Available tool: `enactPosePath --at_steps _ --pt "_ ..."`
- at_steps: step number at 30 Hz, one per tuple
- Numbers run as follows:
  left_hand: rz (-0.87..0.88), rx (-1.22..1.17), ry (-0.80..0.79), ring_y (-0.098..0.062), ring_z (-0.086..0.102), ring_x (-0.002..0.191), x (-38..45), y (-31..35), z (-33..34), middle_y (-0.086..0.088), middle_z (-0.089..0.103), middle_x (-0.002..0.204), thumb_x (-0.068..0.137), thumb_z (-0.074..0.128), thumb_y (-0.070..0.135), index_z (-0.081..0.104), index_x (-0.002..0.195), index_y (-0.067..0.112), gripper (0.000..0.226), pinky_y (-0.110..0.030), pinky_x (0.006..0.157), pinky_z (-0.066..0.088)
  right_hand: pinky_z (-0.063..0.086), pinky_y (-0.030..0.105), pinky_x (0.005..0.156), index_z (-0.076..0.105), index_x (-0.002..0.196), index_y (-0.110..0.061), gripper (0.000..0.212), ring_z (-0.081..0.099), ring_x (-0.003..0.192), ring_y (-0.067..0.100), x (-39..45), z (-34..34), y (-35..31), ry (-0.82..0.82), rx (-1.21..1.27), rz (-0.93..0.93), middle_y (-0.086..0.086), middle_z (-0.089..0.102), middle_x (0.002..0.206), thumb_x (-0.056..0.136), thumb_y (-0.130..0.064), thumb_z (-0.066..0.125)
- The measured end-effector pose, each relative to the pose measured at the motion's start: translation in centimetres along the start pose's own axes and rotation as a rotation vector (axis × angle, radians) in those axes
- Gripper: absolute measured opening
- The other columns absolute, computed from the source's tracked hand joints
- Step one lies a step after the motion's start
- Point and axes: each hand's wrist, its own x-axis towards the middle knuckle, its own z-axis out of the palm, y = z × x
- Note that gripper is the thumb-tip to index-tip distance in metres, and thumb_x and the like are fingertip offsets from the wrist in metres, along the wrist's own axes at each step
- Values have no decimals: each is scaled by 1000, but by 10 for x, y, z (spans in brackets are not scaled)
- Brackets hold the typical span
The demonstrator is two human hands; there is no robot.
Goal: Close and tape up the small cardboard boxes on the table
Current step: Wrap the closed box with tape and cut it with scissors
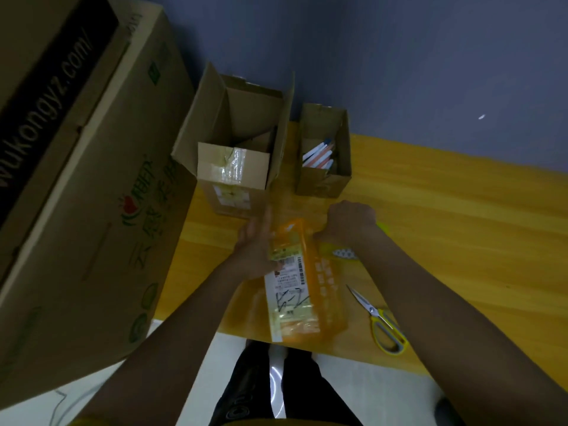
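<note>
Here, an orange box [302, 284] with a white shipping label lies lengthwise on the yellow table [461, 241], near its front edge at about 6 o'clock from the two open cartons. The left hand [256, 244] lies with open, flat fingers against the box's left side at its far end. The right hand [350, 221] is curled into a fist just past the box's far right corner, at 2 o'clock from it; what it grips cannot be made out, though a strip of clear tape seems to stretch over the box top there.

At 12 o'clock from the orange box stands a brown carton [236, 149] with its flaps up; old tape clings to its near flap, and the inside shows only bare cardboard. Just beside it, at 3 o'clock, a smaller open carton [324, 176] holds a bundle of pens [319, 155] with white, orange and blue barrels, leaning toward its right wall.

Yellow-handled scissors [379, 321] lie at 4 o'clock from the orange box, blades closed, tips pointing toward it. A big printed carton [76, 179] fills the left side, at 9 o'clock.
</note>
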Motion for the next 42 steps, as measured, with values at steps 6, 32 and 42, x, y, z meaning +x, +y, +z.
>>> enactPosePath --at_steps 6,32,42 --pt "11 -169 -74 -26 -12 147 -8 28 11 5 -27 156 77 76 45 -17 150 32 118 -45 114 24 29 24 49 45 65 -19 49 49 64 12 -9 -13 -44 55 -30 -152 -3 45 67 86 -63 52" --pt "-22 -338 -124 -29 29 137 0 -45 -14 5 11 151 61 90 33 0 146 52 126 -45 101 45 44 36 75 60 116 -12 82 58 104 26 28 75 25 -96 274 -10 7 58 114 74 -81 51" --pt "-105 -600 -39 -5 58 92 -15 -45 -2 5 51 122 78 78 18 15 150 30 97 -14 58 52 39 33 69 60 101 -15 62 60 100 26 21 70 -5 17 257 -12 6 59 104 83 -73 46"
